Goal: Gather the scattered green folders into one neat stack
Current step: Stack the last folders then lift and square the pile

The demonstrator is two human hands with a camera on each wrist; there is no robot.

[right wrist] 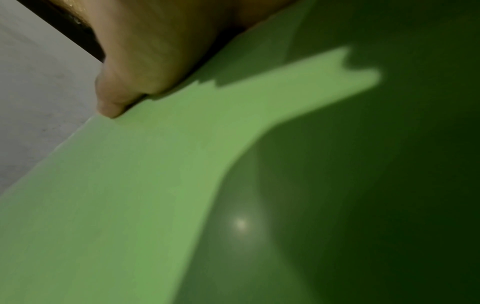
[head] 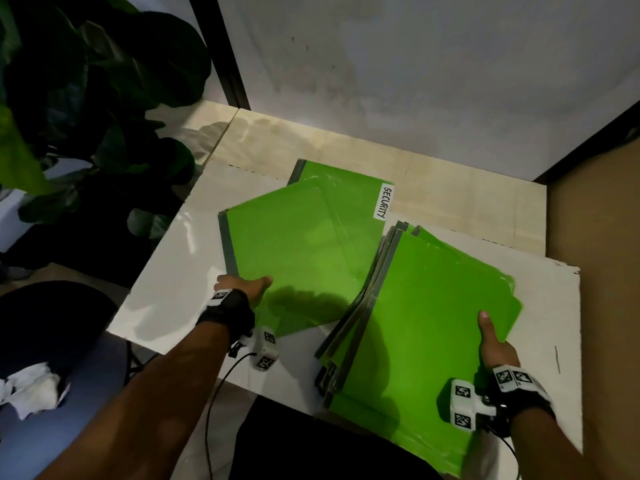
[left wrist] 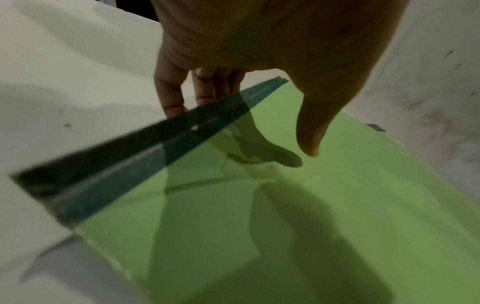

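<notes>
From the head camera, the left hand (head: 242, 287) is holding the near corner of a single green folder (head: 301, 251), with the thumb on top and the fingers hidden under the edge. That folder is lying partly over another green folder with a white SECURITY label (head: 385, 201). The right hand (head: 497, 348) is gripping the big pile of green folders (head: 429, 306), thumb on top, at its right edge. The pile is fanned out and sticking out past the near edge of the white table (head: 166, 289). A dark leafy plant (head: 97, 109) is standing to the left.

From the left wrist camera, the fingers (left wrist: 170, 96) are reaching under the folder's dark spine strip (left wrist: 145, 148), lifting that edge off the table. The thumb (left wrist: 311, 131) is hanging just above the green cover, so the pinch looks loose.

From the right wrist camera, the thumb (right wrist: 114, 102) is pressing down on the bending top cover (right wrist: 145, 185). The other fingers are not showing.

The covers look smooth and slippery. With a loose pinch, the single folder may slide out. The messy pile may spill off the table's near edge if it is tipped.
</notes>
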